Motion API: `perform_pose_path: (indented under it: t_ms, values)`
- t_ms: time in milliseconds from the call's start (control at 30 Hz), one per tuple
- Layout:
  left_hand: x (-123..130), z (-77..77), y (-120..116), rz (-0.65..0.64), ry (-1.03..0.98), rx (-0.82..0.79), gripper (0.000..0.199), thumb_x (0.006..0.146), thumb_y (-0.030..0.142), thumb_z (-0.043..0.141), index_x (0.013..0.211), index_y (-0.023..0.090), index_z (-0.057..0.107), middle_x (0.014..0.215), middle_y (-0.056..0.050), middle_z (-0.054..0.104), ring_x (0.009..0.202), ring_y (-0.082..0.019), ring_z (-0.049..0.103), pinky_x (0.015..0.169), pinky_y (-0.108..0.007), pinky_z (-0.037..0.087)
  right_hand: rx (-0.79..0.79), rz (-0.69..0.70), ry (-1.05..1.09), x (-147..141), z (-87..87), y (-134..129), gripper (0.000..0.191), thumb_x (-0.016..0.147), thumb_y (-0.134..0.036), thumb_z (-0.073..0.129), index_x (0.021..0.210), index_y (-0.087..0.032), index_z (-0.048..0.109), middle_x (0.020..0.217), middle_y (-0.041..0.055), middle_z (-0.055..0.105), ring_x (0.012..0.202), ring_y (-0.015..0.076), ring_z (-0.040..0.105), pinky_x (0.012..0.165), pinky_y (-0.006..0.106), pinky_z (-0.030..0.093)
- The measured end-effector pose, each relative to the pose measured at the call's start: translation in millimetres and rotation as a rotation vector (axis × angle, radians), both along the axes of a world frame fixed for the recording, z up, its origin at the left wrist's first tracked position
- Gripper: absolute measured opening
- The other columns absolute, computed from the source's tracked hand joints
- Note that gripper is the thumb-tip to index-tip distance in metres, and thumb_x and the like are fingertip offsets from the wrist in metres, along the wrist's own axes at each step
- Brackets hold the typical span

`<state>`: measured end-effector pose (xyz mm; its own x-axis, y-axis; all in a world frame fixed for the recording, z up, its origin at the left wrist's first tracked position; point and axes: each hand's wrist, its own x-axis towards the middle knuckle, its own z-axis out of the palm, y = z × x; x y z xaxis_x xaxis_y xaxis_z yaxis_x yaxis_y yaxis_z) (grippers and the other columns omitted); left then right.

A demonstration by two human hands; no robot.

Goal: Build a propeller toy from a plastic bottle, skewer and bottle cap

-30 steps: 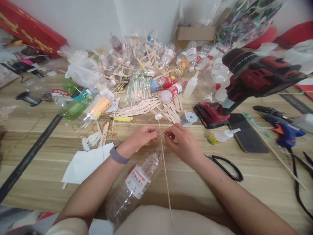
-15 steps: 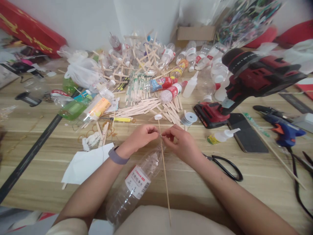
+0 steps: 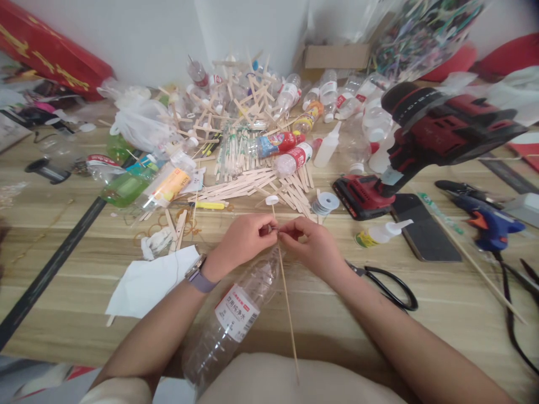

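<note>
My left hand (image 3: 248,241) and my right hand (image 3: 309,244) meet fingertip to fingertip at the neck of a clear plastic bottle. Both are closed in a pinch, and a small thin dark thing shows between them, too fine to name. A thin wooden stick (image 3: 287,303) passes between the fingertips, its lower end towards my body. At its far end sits a white bottle cap (image 3: 272,200). The clear bottle (image 3: 238,314) with a white label lies slanted below my hands, its neck partly covered by my fingers.
Beyond my hands lie loose flat wooden sticks (image 3: 240,185) and a wire spool (image 3: 325,203). On the right are a red drill (image 3: 446,129), a glue bottle (image 3: 383,233), a phone (image 3: 427,230), black-handled scissors (image 3: 393,286) and a blue glue gun (image 3: 492,224). White paper (image 3: 147,286) lies left.
My left hand has rolled at the wrist, so the watch face now shows. My fingertips have shifted slightly at the bottle neck. The stick's lower end has swung a little right.
</note>
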<state>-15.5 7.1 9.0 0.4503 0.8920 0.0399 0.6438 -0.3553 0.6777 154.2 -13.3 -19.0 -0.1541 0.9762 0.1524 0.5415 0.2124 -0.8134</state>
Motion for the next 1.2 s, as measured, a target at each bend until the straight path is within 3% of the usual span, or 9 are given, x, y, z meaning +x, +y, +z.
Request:
perform_pose_path:
  t_ms: [133,367,700,1200]
  values:
    - [1,-1.2,-1,-0.014,0.074,0.074,0.013,0.077,0.017,0.055,0.081,0.019,0.067,0.067,0.002,0.063,0.061,-0.013,0.054,0.058,-0.024,0.036,-0.007,-0.002,0.017,0,-1.9,0,0.008,0.077,-0.02,0.059,0.072,-0.018,0.064,0.067,0.0011,0.064,0.059,0.0142,0.054,0.055,0.026,0.041]
    - [1,-4.2,-2,-0.061,0.213,0.189,0.017,0.085,0.018,0.051,0.089,0.02,0.068,0.089,-0.005,0.072,0.084,-0.021,0.063,0.072,-0.029,0.042,-0.003,-0.002,0.025,0,-3.5,1,0.008,0.077,-0.02,0.058,0.072,-0.018,0.064,0.066,0.0011,0.063,0.058,0.0138,0.052,0.054,0.026,0.04]
    - [5,-1.6,-7,0.023,0.293,0.196,0.012,0.086,0.021,0.053,0.085,0.019,0.064,0.077,-0.005,0.071,0.071,-0.019,0.064,0.062,-0.028,0.039,0.04,0.013,0.014,-1,-5.1,1,0.01,0.078,-0.02,0.056,0.07,-0.018,0.062,0.065,0.001,0.061,0.06,0.0146,0.053,0.055,0.026,0.04]
    - [6,0.3,-11,0.004,0.315,0.181,0.017,0.084,0.015,0.05,0.075,0.018,0.064,0.072,-0.005,0.07,0.066,-0.019,0.061,0.058,-0.029,0.033,0.184,0.12,-0.147,1,-8.2,-2,0.014,0.083,-0.011,0.055,0.072,-0.018,0.062,0.069,0.0016,0.054,0.064,0.0165,0.051,0.062,0.028,0.039]
